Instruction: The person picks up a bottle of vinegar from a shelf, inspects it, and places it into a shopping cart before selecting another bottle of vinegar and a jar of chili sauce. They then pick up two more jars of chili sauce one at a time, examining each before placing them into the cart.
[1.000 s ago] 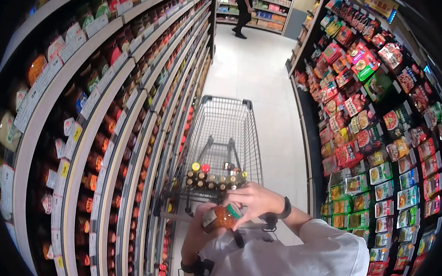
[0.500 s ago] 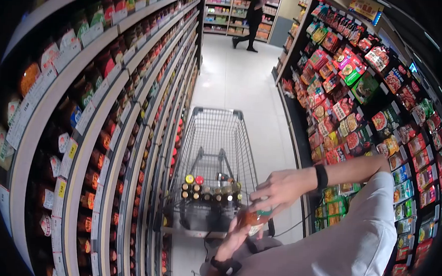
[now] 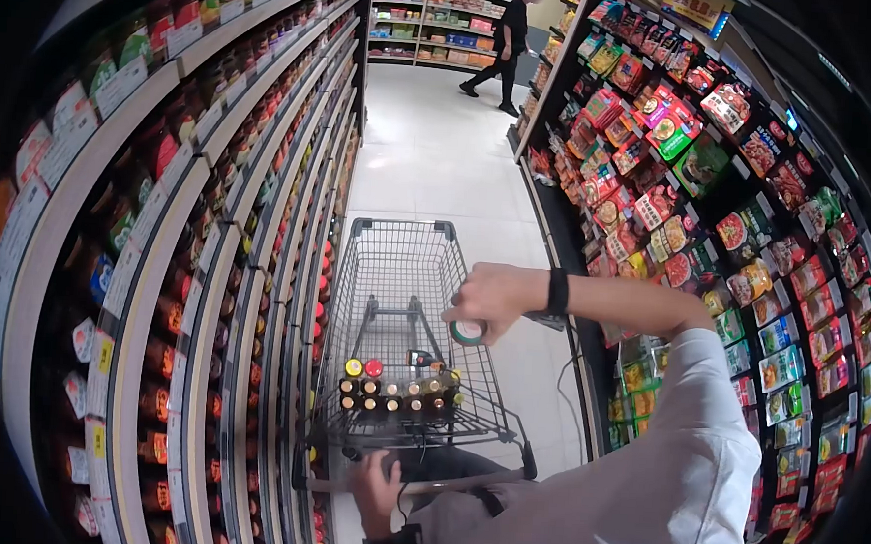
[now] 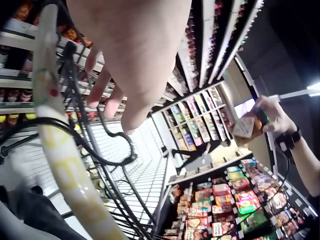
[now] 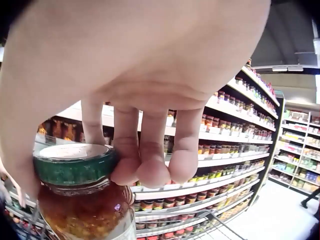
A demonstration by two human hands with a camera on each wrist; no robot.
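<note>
Long tiered shelves (image 3: pixel 131 374) line the left, and a black rack (image 3: pixel 550 191) the right. Between them runs a pale, shiny floor (image 3: pixel 431 173). More shelves (image 3: pixel 424 17) cross the far end. The ceiling (image 5: pixel 285 35) is dark, with a bright light (image 4: pixel 313 88).

One held jar (image 5: pixel 85 212), one shopping cart (image 3: pixel 402 260), one passer-by (image 3: pixel 512 30)

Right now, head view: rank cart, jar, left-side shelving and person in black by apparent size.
Largest to smallest:
1. Left-side shelving
2. Cart
3. Person in black, farther off
4. Jar, seen mostly from above and partly covered

Apparent size only.
</note>
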